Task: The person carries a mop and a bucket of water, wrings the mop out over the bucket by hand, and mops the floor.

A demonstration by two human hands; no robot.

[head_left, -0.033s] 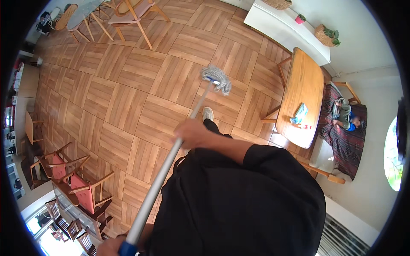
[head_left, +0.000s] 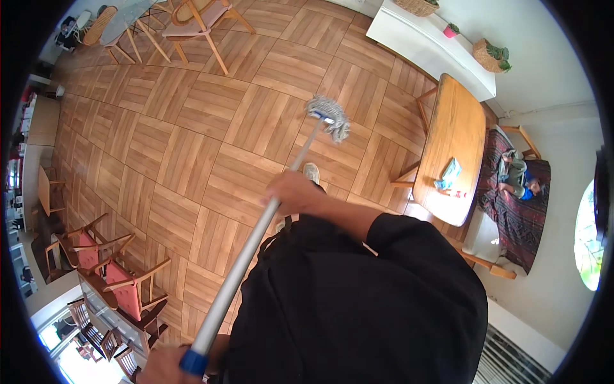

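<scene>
The right hand point(head_left: 293, 191) is wrapped around the middle of the mop point(head_left: 256, 243) handle, fingers closed on the silver shaft. The left hand point(head_left: 163, 368) sits at the near end, closed around the blue grip at the bottom edge of the view. The shaft runs from near left up toward far right, and the mop head point(head_left: 329, 117) rests spread on the wooden floor point(head_left: 192, 160), ahead of a shoe point(head_left: 311, 171) that shows just above the right hand.

To the right stands a wooden bench point(head_left: 451, 147) with a small blue item on it; beyond it a person lies on a dark rug point(head_left: 518, 217). Red-cushioned chairs point(head_left: 109, 269) stand at the near left, and more chairs point(head_left: 198, 19) at the far side.

As a judgement, the main risks are these. A wide sweep to the right could knock the mop head into the bench legs, since it lies fairly near them. If the floor is wet, the shoe close behind the head could slip on it. A backward pull could drive the near handle end toward the chairs at left.
</scene>
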